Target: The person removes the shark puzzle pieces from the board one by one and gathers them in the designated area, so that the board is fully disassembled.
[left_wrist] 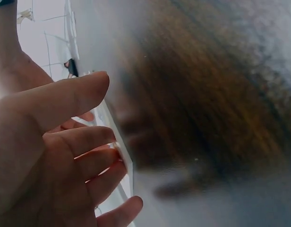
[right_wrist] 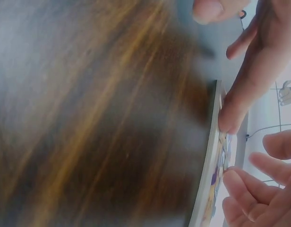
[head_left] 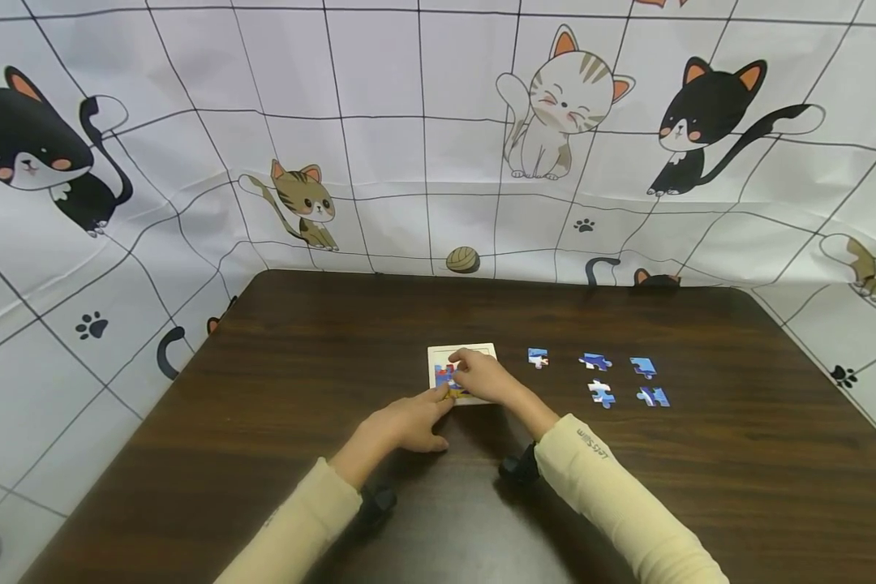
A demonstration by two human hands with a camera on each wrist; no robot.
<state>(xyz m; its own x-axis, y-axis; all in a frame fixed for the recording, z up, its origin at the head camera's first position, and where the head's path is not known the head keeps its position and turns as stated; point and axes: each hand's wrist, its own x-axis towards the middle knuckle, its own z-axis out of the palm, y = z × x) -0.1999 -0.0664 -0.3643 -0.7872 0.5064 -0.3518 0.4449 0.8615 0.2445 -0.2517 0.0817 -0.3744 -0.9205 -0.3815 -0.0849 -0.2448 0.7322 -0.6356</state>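
A small jigsaw puzzle in a pale frame [head_left: 485, 349] lies on the dark wooden table, its lower left part filled with coloured pieces [head_left: 441, 373]. My left hand [head_left: 412, 420] reaches in at the near left corner, thumb spread away, and a straight finger touches the puzzle, as the right wrist view shows. Over the puzzle's right side is my right hand [head_left: 482, 380]; in the right wrist view a fingertip [right_wrist: 233, 176] touches the pieces and the thumb stands apart. No piece shows between its fingers. Both hands partly cover the picture.
Several loose blue-and-white jigsaw pieces lie right of the frame, among them one nearest it [head_left: 538, 358] and one farther right [head_left: 653, 397]. A white cat-print sheet [head_left: 380, 146] hangs behind the table [head_left: 299, 349]. Both forearms wear pale sleeves and dark wrist devices.
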